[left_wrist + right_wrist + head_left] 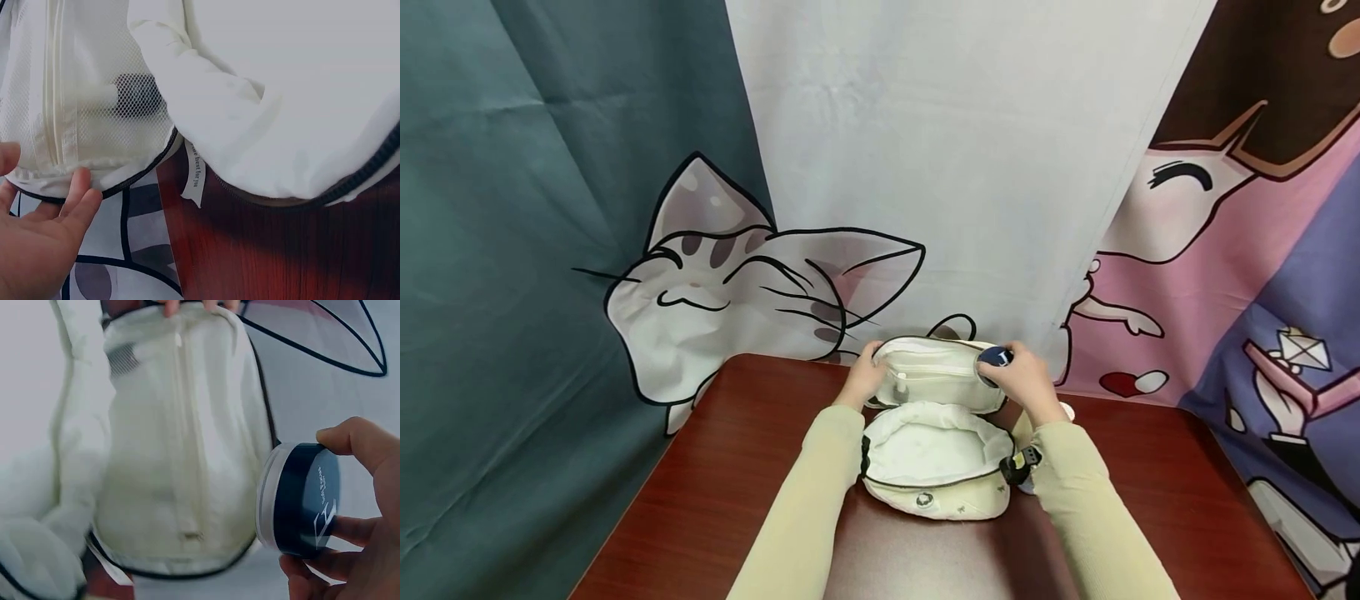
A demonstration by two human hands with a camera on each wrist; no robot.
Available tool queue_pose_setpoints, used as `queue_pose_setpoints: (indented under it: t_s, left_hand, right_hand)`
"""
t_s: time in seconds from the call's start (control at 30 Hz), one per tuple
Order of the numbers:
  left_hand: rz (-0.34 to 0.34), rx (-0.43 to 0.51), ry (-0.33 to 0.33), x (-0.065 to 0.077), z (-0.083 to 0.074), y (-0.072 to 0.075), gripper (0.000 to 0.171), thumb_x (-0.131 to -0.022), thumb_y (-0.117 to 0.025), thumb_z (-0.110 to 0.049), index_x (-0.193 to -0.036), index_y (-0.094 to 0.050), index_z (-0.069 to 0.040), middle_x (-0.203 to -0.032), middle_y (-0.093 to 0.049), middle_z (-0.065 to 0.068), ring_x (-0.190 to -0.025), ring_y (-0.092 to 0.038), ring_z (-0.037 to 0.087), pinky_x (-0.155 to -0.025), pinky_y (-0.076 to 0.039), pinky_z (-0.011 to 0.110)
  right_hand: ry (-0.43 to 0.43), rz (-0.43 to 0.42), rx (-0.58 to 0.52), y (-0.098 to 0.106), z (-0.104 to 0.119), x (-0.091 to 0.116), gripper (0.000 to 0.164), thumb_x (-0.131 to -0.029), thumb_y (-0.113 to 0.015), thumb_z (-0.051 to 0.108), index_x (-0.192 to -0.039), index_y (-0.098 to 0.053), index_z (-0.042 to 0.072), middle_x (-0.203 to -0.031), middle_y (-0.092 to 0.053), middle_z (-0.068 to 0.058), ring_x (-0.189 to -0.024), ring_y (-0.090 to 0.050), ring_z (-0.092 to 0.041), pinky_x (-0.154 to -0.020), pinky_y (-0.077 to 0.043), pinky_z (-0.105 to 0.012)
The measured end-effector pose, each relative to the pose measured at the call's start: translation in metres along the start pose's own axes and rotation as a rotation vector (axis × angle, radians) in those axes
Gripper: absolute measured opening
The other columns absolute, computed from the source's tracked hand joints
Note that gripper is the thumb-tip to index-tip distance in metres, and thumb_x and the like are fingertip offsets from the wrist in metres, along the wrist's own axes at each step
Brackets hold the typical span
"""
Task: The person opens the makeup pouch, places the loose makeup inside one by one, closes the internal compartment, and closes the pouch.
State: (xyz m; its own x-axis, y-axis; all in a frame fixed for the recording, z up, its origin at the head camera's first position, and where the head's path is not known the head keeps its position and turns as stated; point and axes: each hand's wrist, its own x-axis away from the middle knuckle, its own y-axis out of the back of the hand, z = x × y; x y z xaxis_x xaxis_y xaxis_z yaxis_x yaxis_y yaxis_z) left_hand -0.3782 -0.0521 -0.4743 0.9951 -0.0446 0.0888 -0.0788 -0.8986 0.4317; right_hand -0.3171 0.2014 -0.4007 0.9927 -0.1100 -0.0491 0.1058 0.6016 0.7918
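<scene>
A cream zippered cosmetic bag [938, 505] lies unfolded on the table, its lid [928, 392] raised at the back. My left hand [862, 382] grips the lid's left edge, fingers at the dark zipper rim in the left wrist view. Through the lid's mesh pocket [100, 134] shows a small bottle [134, 95] with a dark end. At the lid's right side, my right hand [369, 556] holds a round powder jar [306, 500] between thumb and fingers. The jar has a dark blue lid and a clear base, and is tipped on its side.
The bag stands on a reddish-brown table [775, 408]. Right of it, partly hidden by the right forearm, are a yellowish item [1022, 429] and a white round thing [1067, 411]. A printed cloth [962, 167] hangs right behind the table.
</scene>
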Motion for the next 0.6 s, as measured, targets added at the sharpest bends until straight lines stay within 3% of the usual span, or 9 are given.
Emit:
queue_pose_setpoints:
  t_s: [0.07,0.17,0.33,0.6]
  left_hand:
    - [-0.018,0.005,-0.028,0.003,0.0,-0.001,0.048,-0.096,-0.047,-0.016,-0.142,-0.033,-0.015,-0.128,-0.047,0.022,-0.09,-0.053,0.025,-0.074,-0.044,0.039]
    - [-0.044,0.008,-0.053,0.005,-0.001,-0.002,0.048,-0.095,-0.051,-0.016,-0.14,-0.036,-0.012,-0.135,-0.043,0.019,-0.113,-0.049,0.032,-0.087,-0.043,0.045]
    - [-0.058,-0.017,-0.061,0.006,0.0,-0.003,0.046,-0.094,-0.052,-0.02,-0.138,-0.039,-0.013,-0.133,-0.046,0.019,-0.111,-0.051,0.034,-0.087,-0.043,0.047]
    - [-0.069,-0.031,-0.055,0.006,0.0,-0.003,0.044,-0.094,-0.052,-0.021,-0.136,-0.041,-0.015,-0.13,-0.049,0.018,-0.102,-0.054,0.032,-0.081,-0.044,0.045]
  right_hand:
    - [-0.002,0.012,-0.048,-0.009,0.003,-0.002,0.07,-0.079,-0.064,0.04,-0.132,-0.04,-0.001,-0.12,-0.051,-0.029,-0.104,-0.052,-0.041,-0.084,-0.043,-0.049]
    - [0.011,0.028,-0.117,-0.022,0.005,-0.006,0.069,-0.08,-0.065,0.038,-0.134,-0.039,0.003,-0.125,-0.049,-0.027,-0.108,-0.05,-0.04,-0.086,-0.042,-0.049]
    - [0.051,0.008,-0.203,-0.04,0.009,-0.009,0.058,-0.08,-0.07,0.034,-0.127,-0.05,0.006,-0.125,-0.05,-0.021,-0.111,-0.048,-0.035,-0.09,-0.04,-0.046]
    - [0.046,-0.054,-0.265,-0.062,0.019,-0.012,0.048,-0.075,-0.077,0.033,-0.101,-0.049,0.004,-0.101,-0.056,-0.016,-0.084,-0.052,-0.029,-0.073,-0.042,-0.039]
